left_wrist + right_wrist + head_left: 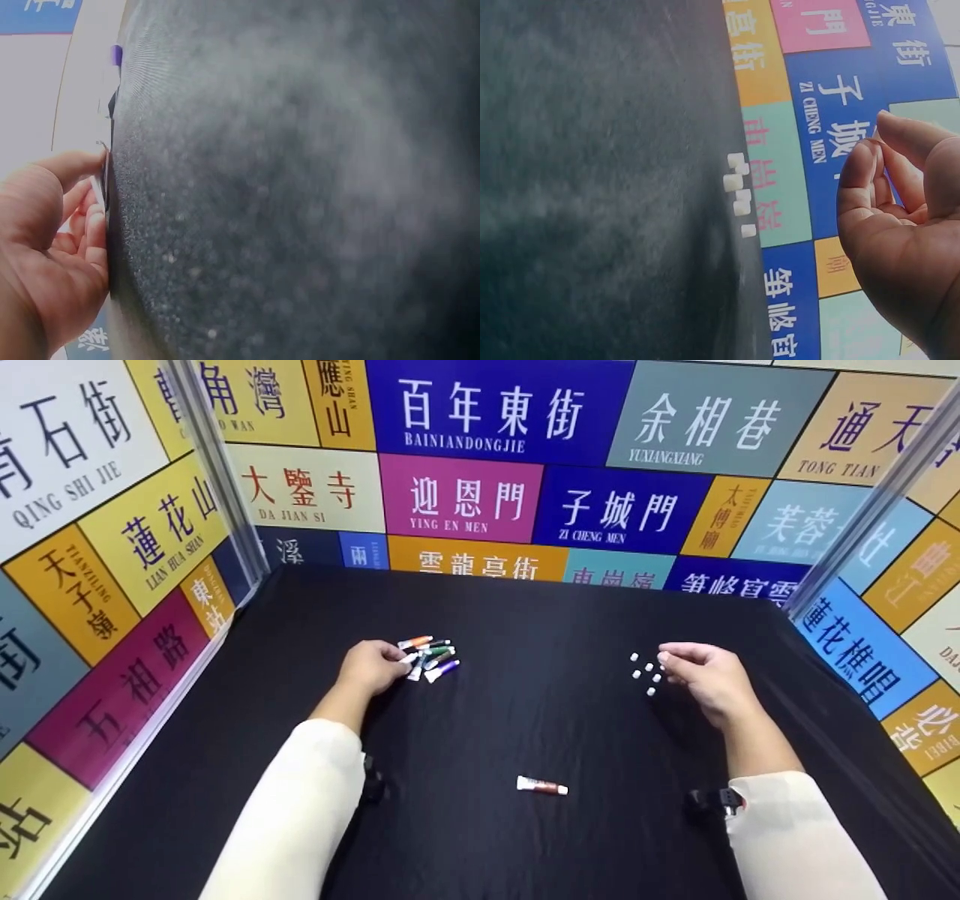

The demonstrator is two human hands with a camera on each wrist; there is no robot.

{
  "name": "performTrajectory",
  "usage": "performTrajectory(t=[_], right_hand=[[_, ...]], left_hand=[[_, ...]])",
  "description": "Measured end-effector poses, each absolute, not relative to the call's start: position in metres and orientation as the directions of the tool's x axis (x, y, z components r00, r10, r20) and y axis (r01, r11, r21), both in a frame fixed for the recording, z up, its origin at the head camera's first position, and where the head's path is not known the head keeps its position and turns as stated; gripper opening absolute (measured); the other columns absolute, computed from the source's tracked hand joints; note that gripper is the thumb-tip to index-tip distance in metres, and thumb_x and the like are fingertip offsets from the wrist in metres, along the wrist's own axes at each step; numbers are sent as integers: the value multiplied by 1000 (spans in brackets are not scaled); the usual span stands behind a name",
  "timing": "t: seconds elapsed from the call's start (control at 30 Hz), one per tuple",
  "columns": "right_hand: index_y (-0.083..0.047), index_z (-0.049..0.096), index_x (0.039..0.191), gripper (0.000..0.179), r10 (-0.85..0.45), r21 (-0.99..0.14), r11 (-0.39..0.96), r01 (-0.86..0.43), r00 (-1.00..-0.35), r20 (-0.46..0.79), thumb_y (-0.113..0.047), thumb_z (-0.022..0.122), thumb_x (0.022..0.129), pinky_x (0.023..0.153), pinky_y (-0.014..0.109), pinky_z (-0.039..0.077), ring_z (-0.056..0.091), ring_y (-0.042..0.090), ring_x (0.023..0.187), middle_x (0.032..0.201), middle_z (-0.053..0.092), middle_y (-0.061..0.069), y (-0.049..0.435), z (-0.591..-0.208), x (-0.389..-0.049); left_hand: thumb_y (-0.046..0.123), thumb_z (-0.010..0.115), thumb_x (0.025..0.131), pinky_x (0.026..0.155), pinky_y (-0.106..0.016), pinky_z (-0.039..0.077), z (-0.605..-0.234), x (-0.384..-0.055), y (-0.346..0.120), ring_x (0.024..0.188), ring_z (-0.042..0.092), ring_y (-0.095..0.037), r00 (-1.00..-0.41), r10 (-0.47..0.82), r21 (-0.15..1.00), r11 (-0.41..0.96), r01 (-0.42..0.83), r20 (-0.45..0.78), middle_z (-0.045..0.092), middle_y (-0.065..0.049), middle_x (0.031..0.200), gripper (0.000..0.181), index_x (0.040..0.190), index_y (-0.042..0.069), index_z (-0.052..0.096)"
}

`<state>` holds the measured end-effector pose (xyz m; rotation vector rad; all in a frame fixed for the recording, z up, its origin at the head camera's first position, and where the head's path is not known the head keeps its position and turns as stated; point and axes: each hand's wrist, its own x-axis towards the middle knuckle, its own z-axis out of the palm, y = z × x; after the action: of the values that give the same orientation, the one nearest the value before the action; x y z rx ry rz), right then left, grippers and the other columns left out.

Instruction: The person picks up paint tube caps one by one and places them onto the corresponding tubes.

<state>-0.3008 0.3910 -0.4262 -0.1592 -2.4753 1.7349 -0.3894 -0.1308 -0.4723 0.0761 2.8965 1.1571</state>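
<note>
On the left of the black cloth, my left hand (370, 666) pinches the pale end of a small paint tube (409, 658) at the edge of a pile. Several paint tubes (441, 663) with orange, green, brown and purple colours lie together there. In the left wrist view, the left hand (60, 232) has its thumb and fingers around a thin silvery edge of the tube (97, 191). Over on the right, my right hand (709, 679) pinches a small white cap (662, 657) between thumb and forefinger, raised above the cloth. Beside it several white caps (649, 667) lie scattered.
A single reddish-brown paint tube (541, 786) lies near the front middle of the black cloth (525, 697). Printed panels with street names (457, 499) stand around the back and sides, with metal posts (225, 472) at the corners.
</note>
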Motion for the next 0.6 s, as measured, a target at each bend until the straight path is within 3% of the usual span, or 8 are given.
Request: performTrajectory(t=[0.2,0.6], right_hand=[[-28,81,104,13,152,-964,266,-7,-987,49,-16,76,100,77,19,62,69,2,78,92,77,-16,386,-423,-301],[-21,82,106,10,147,-974,211,-83,-982,115,-17,81,96,75,19,61,69,7,76,92,77,-12,361,-401,-286]], left_hand=[[27,79,93,109,-45,52,-469,-387,-129,114,67,-32,-1000,23,751,660,9,-8,78,-15,120,30,115,7,81],[31,83,92,93,-32,52,-454,-373,-110,102,68,-23,-990,-64,882,465,81,124,80,-7,106,25,109,12,83]])
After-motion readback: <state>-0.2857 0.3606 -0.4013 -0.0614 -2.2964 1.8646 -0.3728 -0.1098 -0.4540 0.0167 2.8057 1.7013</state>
